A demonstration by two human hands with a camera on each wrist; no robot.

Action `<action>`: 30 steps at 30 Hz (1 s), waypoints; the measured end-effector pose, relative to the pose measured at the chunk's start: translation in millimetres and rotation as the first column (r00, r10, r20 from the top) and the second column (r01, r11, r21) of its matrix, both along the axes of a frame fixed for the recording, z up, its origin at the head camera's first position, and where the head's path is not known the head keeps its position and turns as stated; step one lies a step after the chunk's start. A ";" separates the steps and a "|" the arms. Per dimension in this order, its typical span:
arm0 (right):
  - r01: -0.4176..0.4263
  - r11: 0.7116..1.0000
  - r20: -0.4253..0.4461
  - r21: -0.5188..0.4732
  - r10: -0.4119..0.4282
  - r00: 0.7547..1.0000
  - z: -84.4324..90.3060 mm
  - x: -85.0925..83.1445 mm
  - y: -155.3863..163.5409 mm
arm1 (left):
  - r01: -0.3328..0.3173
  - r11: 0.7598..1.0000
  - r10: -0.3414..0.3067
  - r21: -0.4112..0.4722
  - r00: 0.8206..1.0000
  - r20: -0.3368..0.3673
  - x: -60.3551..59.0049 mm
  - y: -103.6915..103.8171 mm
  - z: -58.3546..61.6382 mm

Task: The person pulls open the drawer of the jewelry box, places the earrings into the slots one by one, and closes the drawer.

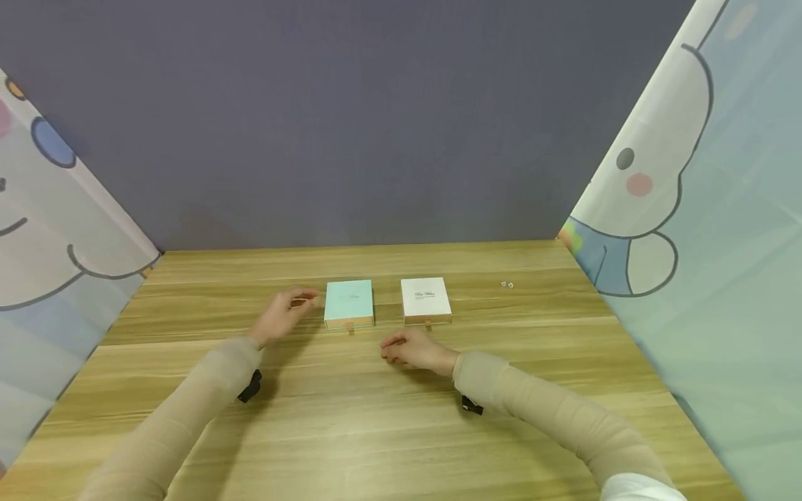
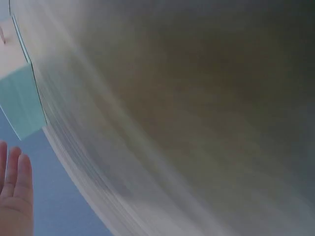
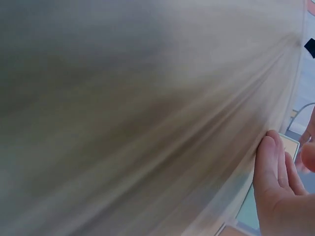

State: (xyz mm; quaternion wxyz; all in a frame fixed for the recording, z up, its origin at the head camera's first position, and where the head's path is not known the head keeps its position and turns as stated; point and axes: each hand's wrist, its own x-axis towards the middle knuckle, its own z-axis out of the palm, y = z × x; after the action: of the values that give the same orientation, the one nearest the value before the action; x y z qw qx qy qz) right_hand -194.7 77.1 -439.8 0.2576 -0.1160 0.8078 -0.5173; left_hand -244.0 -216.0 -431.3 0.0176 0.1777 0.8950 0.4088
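A mint-green flat box (image 1: 349, 299) with a small pull tab on its front lies on the wooden table. Just left of it hovers my left hand (image 1: 285, 316), fingers extended and holding nothing. In the left wrist view, the fingers (image 2: 22, 182) appear close to the box's corner (image 2: 22, 101). To the right stands a similar white box (image 1: 426, 298) with dark lettering on its lid. My right hand (image 1: 416, 350) is in front of the gap between both boxes, its fingers loosely bent and holding nothing. Two tiny whitish pieces (image 1: 507, 284), too small to identify, lie farther right.
The wooden table (image 1: 351, 417) runs back to a dark grey wall panel (image 1: 363, 125). Cartoon-printed curtains (image 1: 720, 243) hang along both sides. A black strap piece (image 1: 250, 387) sits under my left wrist.
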 end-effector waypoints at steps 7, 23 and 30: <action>0.122 0.980 0.177 -0.159 -0.094 0.980 -1.5 -11.8 -16.2 | -0.035 0.998 0.030 0.045 0.994 0.104 -22.9 9.7 0.1; 0.364 0.886 0.432 -0.289 -0.218 0.875 -0.1 -17.7 -59.4 | -0.014 0.989 -0.027 0.146 0.962 0.270 -51.1 21.1 -5.6; 0.412 0.858 0.469 -0.307 -0.241 0.850 -2.1 -21.5 -71.0 | 0.006 0.991 -0.048 0.134 0.949 0.313 -55.1 19.2 -7.6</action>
State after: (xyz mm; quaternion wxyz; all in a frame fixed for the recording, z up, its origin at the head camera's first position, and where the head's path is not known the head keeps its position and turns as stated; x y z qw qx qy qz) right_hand -216.2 6.1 -441.9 0.3001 0.0887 0.6206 -0.7190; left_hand -299.1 -196.9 -438.9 0.1543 0.1233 0.8494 0.4894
